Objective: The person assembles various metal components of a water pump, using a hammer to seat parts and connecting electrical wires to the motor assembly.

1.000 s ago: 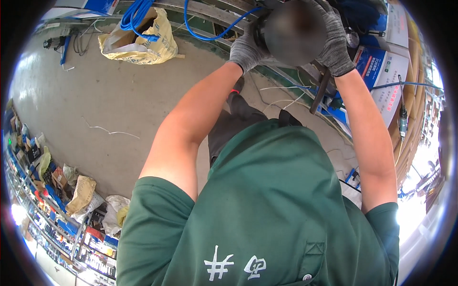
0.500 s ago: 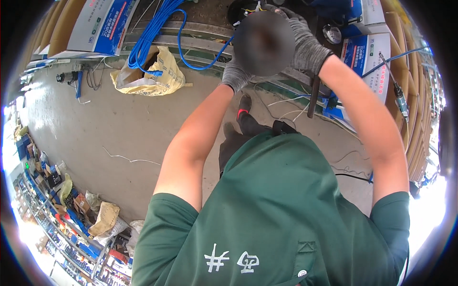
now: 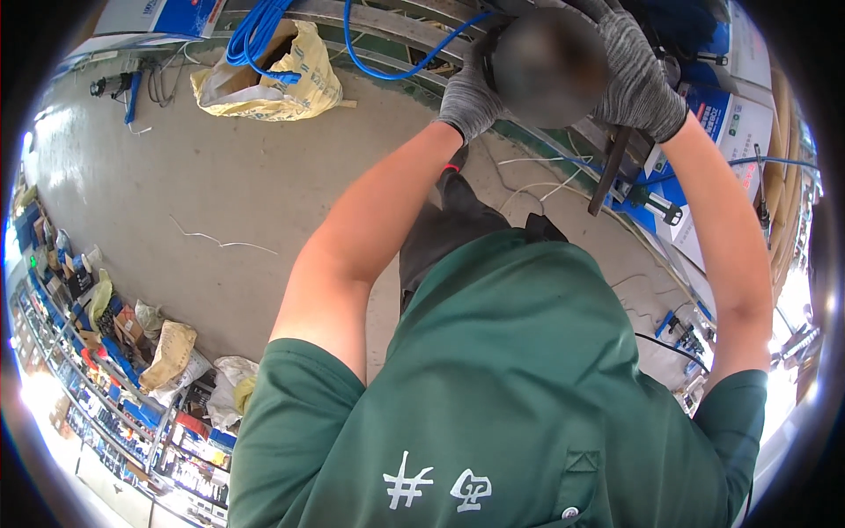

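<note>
Hands in mottled grey knit gloves flank a dark, round, blurred object: the left hand at its lower-left side, the right hand along its right. The object lies between the two palms, which stand well apart. Neither hand is clearly nearer; both appear to border its rim. The fingertips are hidden, so I cannot tell whether the grip is clamped on it. The outline shows no long axis. Blackish-grey with a brownish centre, it gives no readable detail.

It sits over the near edge of a surface of grey metal rails; whether it rests there or is lifted, I cannot tell. Further left along that edge hangs a bright blue coiled cable, above a yellow woven sack on the floor. To the right stand blue-and-white cardboard cartons.
</note>
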The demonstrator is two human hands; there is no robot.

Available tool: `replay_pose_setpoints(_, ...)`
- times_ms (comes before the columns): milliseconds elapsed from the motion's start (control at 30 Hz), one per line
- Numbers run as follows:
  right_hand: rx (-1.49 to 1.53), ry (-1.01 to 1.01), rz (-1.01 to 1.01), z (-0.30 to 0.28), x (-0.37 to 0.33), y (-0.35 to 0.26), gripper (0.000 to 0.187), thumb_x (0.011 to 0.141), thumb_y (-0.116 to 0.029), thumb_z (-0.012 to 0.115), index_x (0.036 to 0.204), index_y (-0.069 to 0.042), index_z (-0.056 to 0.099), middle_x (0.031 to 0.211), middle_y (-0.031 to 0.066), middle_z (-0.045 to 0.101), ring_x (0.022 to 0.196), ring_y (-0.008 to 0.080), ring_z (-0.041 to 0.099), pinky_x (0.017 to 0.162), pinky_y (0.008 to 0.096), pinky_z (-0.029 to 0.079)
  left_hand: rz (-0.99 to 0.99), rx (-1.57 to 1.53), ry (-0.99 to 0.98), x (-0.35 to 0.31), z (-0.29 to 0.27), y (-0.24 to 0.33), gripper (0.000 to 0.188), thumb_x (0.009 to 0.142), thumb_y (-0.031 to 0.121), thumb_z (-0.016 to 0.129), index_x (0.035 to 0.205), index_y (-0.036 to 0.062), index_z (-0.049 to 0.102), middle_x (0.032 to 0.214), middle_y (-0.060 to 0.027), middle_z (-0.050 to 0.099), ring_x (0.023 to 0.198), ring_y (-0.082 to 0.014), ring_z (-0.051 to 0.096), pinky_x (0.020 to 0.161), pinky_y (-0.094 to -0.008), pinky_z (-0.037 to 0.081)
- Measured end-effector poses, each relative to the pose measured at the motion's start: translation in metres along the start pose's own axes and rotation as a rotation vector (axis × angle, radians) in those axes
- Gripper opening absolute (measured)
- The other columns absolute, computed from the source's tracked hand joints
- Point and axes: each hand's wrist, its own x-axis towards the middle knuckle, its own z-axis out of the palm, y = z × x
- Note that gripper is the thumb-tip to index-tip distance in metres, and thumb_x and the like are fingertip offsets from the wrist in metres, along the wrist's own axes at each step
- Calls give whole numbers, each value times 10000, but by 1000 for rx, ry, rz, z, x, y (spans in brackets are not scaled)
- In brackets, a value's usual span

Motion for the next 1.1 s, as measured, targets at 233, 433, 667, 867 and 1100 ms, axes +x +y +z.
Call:
replay_pose_setpoints(233, -41, 69, -114, 7, 12, -5, 736, 702, -295, 808, 1367, -116, 549, 1355, 126, 577, 1265, 334, 537, 1064, 421, 442, -212, -353, 54, -3, -5, 1, 1130, 711, 440, 888, 1533, 84, 199, 1515, -88, 433, 1416, -255, 390, 1195, -400, 299)
replay_pose_setpoints(433, -67, 130, -162, 10, 10, 5, 726, 686, -277, 818, 1348, -105, 574, 1346, 132, 588, 1254, 343, 548, 1057, 433, 450, -323, 37, 48, -13, -34, 56, 1188, 616, 393, 948, 1498, 80, 215, 1464, -127, 473, 1321, -287, 515, 1088, -391, 453)
replay_pose_setpoints(667, -40, 182, -94, 14, 12, 4, 753, 640, -289, 842, 1329, -116, 595, 1333, 120, 598, 1239, 347, 558, 1039, 450, 464, 74, 118, 146, -14, -15, 39, 1129, 723, 394, 878, 1519, 65, 147, 1494, -138, 422, 1393, -274, 426, 1135, -367, 396)
replay_pose_setpoints(867, 438, 130, 349, 1, 6, -27, 801, 628, -481, 847, 1313, -145, 603, 1358, 87, 586, 1262, 334, 542, 1021, 469, 445, 14, -170, 117, -15, -6, 12, 873, 881, 396, 722, 1535, 121, 214, 1543, -122, 368, 1382, -304, 416, 1149, -437, 373)
replay_pose_setpoints(1100, 1035, 928, 855, 15, -72, -26, 434, 892, -148, 770, 1271, -26, 595, 1162, 70, 614, 1104, 169, 580, 983, 309, 473, -416, -677, 35, -16, -89, 37, 444, 998, 181, 590, 1427, 151, 477, 1332, -64, 552, 1145, -183, 546, 969, -344, 485)
